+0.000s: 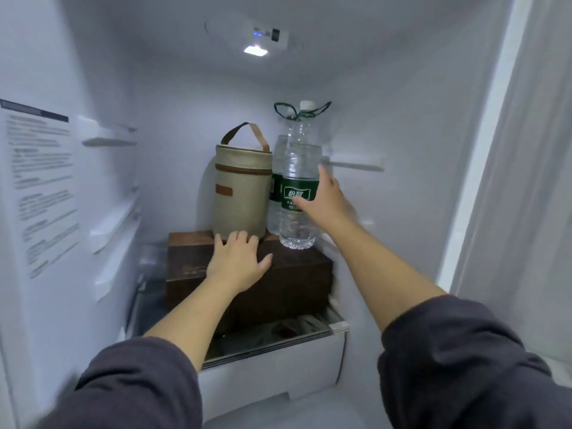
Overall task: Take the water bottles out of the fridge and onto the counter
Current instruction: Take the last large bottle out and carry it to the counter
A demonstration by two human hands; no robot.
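- A person's right hand (328,202) reached to the front bottle (298,168) with fingers straight and spread and the thumb across its green label. Blur left it unclear whether the palm touched the plastic.
- The bottle stood upright near the right edge of a brown box (294,274), white cap on, with a dark cord (297,111) looped near its neck.
- A second bottle (278,156) stood just behind it to the left, largely hidden, and its cap could not be made out.
- The left hand (236,261) lay flat on the box's top, fingers straight and gripping nothing, with its fingertips at the base of a beige bag (241,193).
- The bag stood at the box's back edge, touching or just beside the rear bottle.
- The box sat on a glass shelf (278,339) inside the fridge, and the items under the glass were too dim to identify.
- Print on a sheet (40,181) on the left wall was blurred beyond reading.
- Both dark sleeves (139,388) were cut off at the bottom edge.
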